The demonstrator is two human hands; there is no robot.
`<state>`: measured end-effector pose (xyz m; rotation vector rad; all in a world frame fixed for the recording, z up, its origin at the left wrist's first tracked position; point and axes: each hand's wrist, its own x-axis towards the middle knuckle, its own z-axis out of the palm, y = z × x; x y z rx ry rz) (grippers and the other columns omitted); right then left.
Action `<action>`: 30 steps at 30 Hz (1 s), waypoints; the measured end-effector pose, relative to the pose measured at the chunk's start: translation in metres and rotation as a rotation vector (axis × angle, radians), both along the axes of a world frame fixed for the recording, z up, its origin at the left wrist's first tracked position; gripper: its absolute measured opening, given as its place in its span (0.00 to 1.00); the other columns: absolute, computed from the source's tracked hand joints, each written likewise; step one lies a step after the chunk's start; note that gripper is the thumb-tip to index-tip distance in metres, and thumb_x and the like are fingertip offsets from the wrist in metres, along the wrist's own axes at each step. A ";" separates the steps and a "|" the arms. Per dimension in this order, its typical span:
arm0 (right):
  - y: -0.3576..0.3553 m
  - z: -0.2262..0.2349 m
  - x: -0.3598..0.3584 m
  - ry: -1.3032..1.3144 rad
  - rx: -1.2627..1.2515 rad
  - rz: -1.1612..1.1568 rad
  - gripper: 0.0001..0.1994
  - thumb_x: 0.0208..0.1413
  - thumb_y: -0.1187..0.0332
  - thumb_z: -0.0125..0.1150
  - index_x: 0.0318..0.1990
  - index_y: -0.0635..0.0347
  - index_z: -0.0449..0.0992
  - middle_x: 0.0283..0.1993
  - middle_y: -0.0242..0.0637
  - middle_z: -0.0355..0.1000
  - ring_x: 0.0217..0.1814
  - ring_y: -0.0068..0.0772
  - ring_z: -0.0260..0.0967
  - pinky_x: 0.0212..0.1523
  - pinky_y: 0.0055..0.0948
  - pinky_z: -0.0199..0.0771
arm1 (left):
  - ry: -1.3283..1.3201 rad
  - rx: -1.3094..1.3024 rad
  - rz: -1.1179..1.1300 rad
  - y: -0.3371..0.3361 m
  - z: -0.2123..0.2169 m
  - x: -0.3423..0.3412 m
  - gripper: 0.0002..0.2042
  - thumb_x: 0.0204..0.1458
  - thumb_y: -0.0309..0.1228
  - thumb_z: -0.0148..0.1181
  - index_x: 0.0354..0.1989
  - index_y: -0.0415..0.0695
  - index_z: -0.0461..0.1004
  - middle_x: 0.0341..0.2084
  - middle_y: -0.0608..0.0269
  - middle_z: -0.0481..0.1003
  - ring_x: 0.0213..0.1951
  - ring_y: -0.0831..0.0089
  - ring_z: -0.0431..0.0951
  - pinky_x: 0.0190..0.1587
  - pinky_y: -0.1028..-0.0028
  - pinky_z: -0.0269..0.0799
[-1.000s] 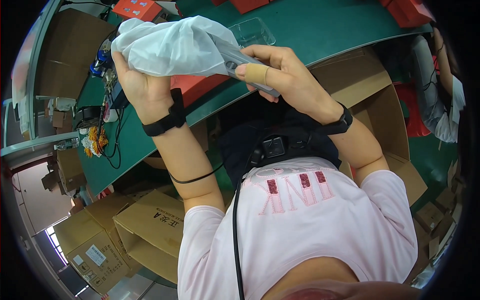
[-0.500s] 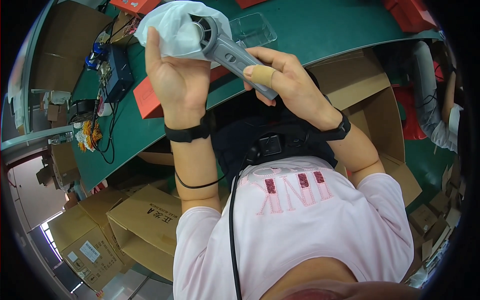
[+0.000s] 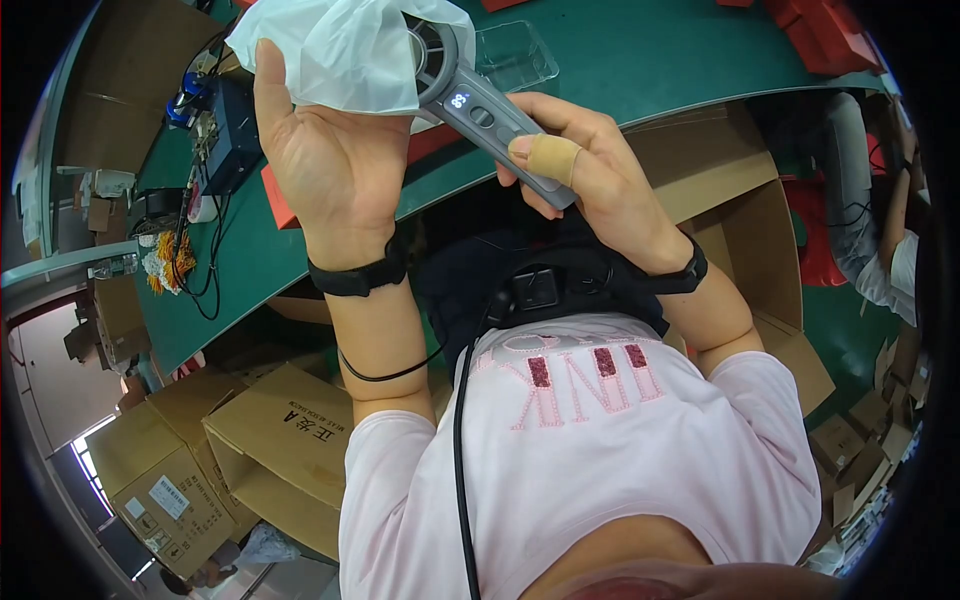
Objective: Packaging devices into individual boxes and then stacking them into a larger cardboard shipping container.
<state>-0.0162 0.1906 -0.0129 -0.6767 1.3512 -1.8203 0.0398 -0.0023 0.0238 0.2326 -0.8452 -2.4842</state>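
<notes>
My right hand [image 3: 600, 170] is wrapped round the handle of a grey handheld fan [image 3: 490, 122], its bandaged thumb lying on the front. A small lit display shows on the handle, above a button. The fan's round head, with dark openings, leans against a thin white plastic bag [image 3: 330, 60] that covers part of it. My left hand [image 3: 338, 165] is palm up under the bag, its thumb stretched out at the bag's left side. The other left fingers are hidden by the bag.
A clear plastic tray [image 3: 515, 55] lies on the green table [image 3: 640, 60] behind the fan. A blue boxy device [image 3: 232, 140] with cables stands at the left. Orange boxes [image 3: 820, 35] are at the far right. Open cardboard boxes [image 3: 285, 440] stand below; another person's arm [image 3: 897, 205] shows at the right.
The display on the fan's handle, dark before, is now lit. My left hand and the bag have shifted left and up; my right hand and the fan's handle have moved slightly right.
</notes>
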 end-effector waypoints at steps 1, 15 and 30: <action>0.000 0.002 -0.002 0.016 0.011 0.024 0.25 0.61 0.63 0.53 0.63 0.69 0.69 0.36 0.38 0.74 0.28 0.23 0.68 0.30 0.21 0.68 | 0.003 -0.002 0.001 0.001 0.000 -0.002 0.27 0.64 0.48 0.52 0.66 0.42 0.65 0.61 0.54 0.71 0.64 0.55 0.68 0.68 0.52 0.60; -0.006 -0.030 -0.006 0.390 -0.191 -0.617 0.25 0.54 0.82 0.63 0.61 0.69 0.71 0.56 0.36 0.73 0.56 0.24 0.71 0.58 0.26 0.70 | -0.101 -0.867 -0.054 0.061 -0.031 0.015 0.38 0.51 0.35 0.72 0.68 0.36 0.58 0.60 0.55 0.68 0.62 0.64 0.69 0.62 0.64 0.67; -0.005 -0.007 0.002 0.281 -0.353 -0.563 0.25 0.54 0.79 0.67 0.60 0.70 0.71 0.55 0.36 0.75 0.53 0.25 0.74 0.56 0.26 0.73 | 0.156 -0.206 -0.226 0.063 -0.032 -0.006 0.23 0.62 0.37 0.59 0.63 0.40 0.66 0.59 0.58 0.70 0.62 0.65 0.69 0.66 0.63 0.62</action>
